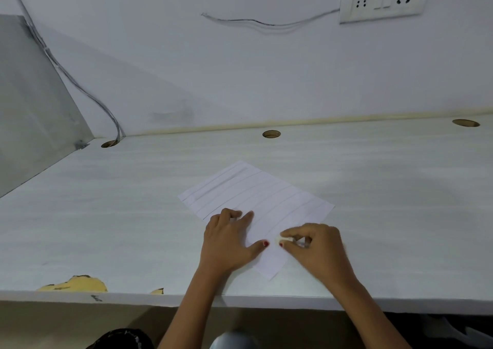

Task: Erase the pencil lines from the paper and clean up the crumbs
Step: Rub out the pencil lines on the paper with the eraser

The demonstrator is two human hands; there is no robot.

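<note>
Fingers (234, 216) of my left hand (229, 239) spread flat, pinning the lined paper (256, 196) to the desk (120, 202) so it cannot slide; my right hand (317, 247) pinches the small white eraser (283, 239) against its near corner.

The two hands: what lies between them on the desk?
In the head view, only a bare strip of the lined paper separates the left hand from the right hand, which pinches a white eraser.

Soft, even light, faint shadows on the desk (133, 215), wide-angle bending at the edges (slightly blurry throughout).
</note>
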